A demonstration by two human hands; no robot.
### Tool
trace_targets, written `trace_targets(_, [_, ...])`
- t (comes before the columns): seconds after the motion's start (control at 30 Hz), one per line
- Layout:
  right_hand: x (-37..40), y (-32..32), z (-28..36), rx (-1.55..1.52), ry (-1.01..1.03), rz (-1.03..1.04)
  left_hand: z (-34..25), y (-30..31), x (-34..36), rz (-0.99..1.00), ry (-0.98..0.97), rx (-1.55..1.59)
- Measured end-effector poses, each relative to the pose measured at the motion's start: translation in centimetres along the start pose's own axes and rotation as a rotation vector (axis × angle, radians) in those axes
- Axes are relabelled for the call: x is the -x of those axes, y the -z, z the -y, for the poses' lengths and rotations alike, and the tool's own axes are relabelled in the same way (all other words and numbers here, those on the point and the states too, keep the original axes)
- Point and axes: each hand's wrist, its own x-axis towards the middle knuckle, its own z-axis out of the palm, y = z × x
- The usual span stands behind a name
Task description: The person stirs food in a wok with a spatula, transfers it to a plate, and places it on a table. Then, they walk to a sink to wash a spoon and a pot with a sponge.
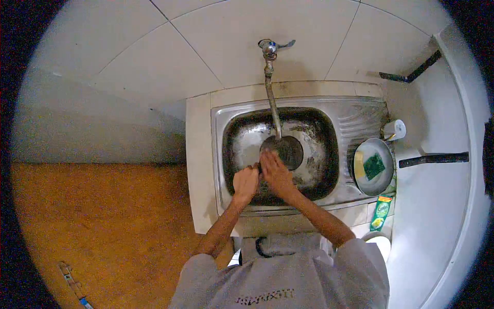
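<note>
Both my hands are together over the steel sink (pixel 226 129), below the long tap spout (pixel 271 98). My left hand (pixel 246 183) is curled into a loose fist, touching my right hand (pixel 275 172), which lies flat with fingers reaching toward a dark round vessel (pixel 288 150) in the basin. A small dark thing shows between the hands; I cannot tell what it is or which hand holds it.
On the drainboard right of the basin lies a steel plate (pixel 366 181) holding a green scrub pad (pixel 374 166) and a yellow bar. A white cup (pixel 395 130) stands behind it, a green packet (pixel 381 212) in front. White tiled wall behind, orange floor at left.
</note>
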Motion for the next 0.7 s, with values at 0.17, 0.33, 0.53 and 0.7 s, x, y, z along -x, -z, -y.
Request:
trace_targets(0.17, [0.8,-1.6,-2.4,-0.004,0.278,-0.084,-0.8,2.1,0.4,-0.031,0.023,0.150])
trace_targets(0.33, [-0.2,0.5,-2.6,0.104,0.020,-0.159,-1.8,2.7,0.3,-0.097,0.056,0.152])
trace_targets(0.53, [-1.3,-1.2,-3.9,-0.271,-0.372,-0.256,-1.1,0.1,0.8,-0.041,0.095,0.121])
trace_targets(0.7, [-1.9,-5.0,-7.5,-0.371,-0.334,-0.214,-1.0,0.0,1.7,-0.171,0.149,0.174])
